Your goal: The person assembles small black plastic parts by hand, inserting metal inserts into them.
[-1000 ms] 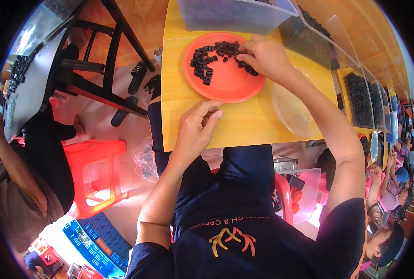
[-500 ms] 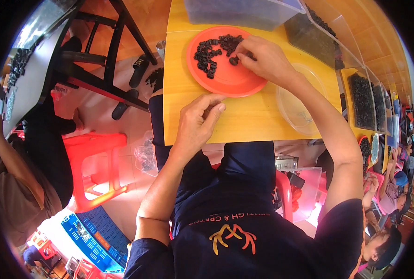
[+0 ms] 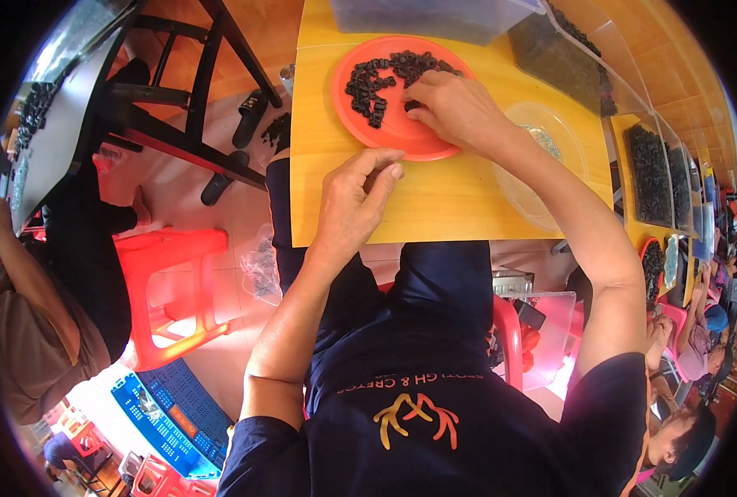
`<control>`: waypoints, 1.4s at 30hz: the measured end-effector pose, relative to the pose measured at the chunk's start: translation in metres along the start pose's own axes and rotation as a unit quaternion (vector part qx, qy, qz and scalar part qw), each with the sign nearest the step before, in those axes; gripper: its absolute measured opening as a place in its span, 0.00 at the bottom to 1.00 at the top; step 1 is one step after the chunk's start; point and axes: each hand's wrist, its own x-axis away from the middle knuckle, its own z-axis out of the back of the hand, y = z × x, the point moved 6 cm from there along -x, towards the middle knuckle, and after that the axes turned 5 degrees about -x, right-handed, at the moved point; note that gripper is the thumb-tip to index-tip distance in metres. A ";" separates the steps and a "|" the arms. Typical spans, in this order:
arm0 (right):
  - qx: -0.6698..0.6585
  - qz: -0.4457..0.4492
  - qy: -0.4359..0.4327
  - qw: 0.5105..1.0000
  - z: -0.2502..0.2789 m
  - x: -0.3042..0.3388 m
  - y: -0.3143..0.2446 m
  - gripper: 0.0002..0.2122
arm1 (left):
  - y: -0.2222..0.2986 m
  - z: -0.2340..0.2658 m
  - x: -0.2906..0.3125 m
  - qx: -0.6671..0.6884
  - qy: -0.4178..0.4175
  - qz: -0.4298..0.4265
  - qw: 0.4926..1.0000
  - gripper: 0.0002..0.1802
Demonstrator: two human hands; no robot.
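Note:
A round red plate (image 3: 353, 132) on the yellow table carries several small black parts (image 3: 368, 91), heaped along its left and far sides. My right hand (image 3: 455, 108) reaches over the plate's right half. Its fingers close on a small black part (image 3: 412, 105), partly hidden by the fingertips. My left hand (image 3: 356, 199) is just off the plate's near rim, curled, with thumb and forefinger close together. Whatever may be between those fingertips is too small to make out. Under my right forearm is a shallow clear round dish (image 3: 513, 186) with small shiny pieces inside.
A clear bluish bin (image 3: 418, 18) stands at the table's (image 3: 327, 66) far edge. Clear bins of black parts (image 3: 646, 178) line the right. On the left are a red stool (image 3: 173, 248), a dark metal frame (image 3: 157, 99) and a seated person (image 3: 33, 331). More people sit far right.
My right hand has shifted slightly left over the plate with its fingers at a black part. The left hand stays nearly where it was. The whole view has tilted a little.

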 end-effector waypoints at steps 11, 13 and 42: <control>-0.559 -0.184 -0.133 0.797 0.000 0.035 -0.021 0.11 | 0.031 0.008 -0.007 0.035 0.069 -0.123 0.989 0.10; -0.609 -0.173 -0.082 0.770 -0.006 0.037 -0.023 0.10 | 0.023 0.004 -0.012 0.053 0.071 -0.104 0.991 0.10; -0.711 -0.185 0.071 0.674 -0.013 0.110 -0.065 0.10 | 0.037 -0.005 0.022 0.059 -0.013 -0.136 0.989 0.14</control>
